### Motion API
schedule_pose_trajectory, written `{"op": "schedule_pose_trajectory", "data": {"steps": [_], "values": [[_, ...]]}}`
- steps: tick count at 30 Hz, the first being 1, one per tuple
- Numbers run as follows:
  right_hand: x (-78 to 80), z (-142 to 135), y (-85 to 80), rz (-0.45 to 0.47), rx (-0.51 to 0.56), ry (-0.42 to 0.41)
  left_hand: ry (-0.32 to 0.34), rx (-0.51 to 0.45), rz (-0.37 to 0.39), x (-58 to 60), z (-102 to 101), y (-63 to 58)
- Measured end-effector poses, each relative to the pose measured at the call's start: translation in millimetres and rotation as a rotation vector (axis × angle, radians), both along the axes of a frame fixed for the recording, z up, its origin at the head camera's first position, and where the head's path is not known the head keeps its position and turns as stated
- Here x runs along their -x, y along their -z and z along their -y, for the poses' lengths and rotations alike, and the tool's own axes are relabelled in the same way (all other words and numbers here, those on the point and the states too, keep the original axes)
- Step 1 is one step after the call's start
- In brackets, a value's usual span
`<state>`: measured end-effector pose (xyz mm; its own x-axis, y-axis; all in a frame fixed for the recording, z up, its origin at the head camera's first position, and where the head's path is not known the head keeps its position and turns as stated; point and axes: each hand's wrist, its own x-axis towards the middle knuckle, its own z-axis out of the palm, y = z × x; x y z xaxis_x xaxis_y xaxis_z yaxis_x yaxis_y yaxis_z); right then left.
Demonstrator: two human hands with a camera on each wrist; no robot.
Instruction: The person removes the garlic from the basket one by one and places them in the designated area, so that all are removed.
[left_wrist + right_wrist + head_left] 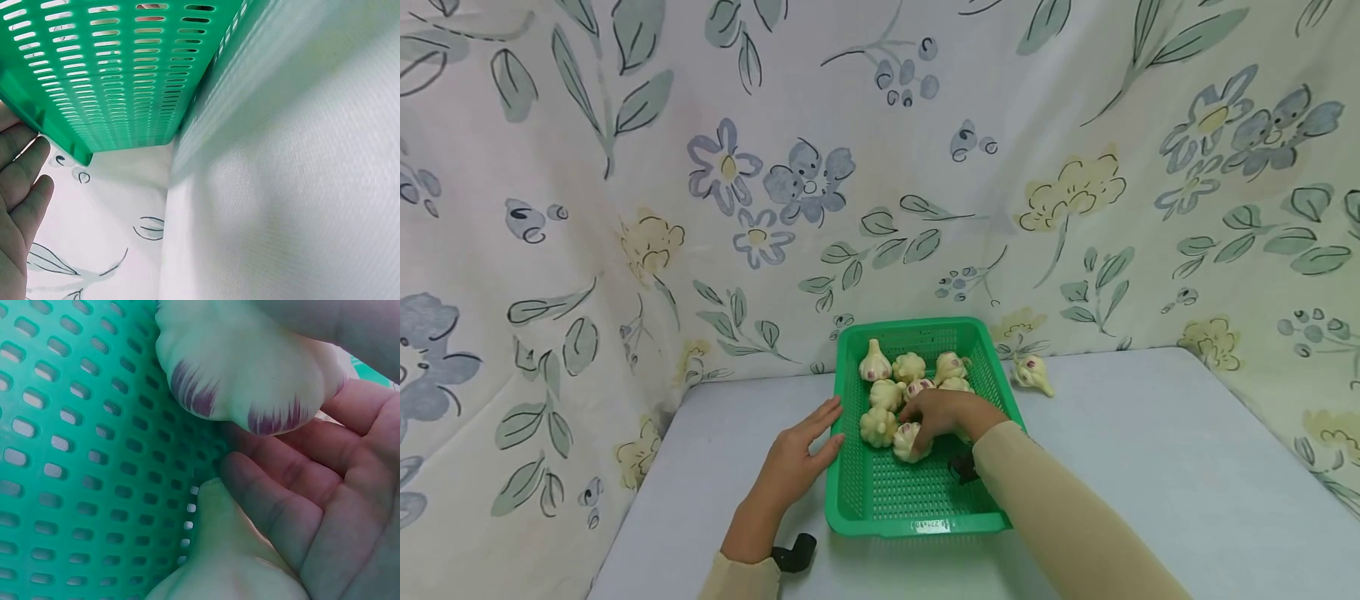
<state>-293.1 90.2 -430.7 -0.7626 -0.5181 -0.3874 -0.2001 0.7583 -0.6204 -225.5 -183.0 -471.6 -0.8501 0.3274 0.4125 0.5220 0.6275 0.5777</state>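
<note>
Floral cloth [865, 125] backs white tabletop [1120, 450]; green basket [880, 528] corrals garlic bulbs [875, 365]; left hand [793, 467] alongside, fingers extended and empty, perhaps steadying, contact unclear; right hand [946, 412] inside, fingers curled round one bulb [907, 443].

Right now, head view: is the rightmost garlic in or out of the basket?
Out: garlic lies on the table, right of the basket.

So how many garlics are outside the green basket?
1: a garlic bulb on the table, just right of the green basket, toward the far end. More could be hidden behind the basket.
</note>
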Motion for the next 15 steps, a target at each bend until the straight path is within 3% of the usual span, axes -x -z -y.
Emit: {"op": "schedule_pose_trajectory", "data": {"steps": [15], "values": [[-0.2,-0.1,-1.6,-0.027,-0.043,-0.008,-0.006,0.006,0.008,-0.5,-0.5,-1.2]]}}
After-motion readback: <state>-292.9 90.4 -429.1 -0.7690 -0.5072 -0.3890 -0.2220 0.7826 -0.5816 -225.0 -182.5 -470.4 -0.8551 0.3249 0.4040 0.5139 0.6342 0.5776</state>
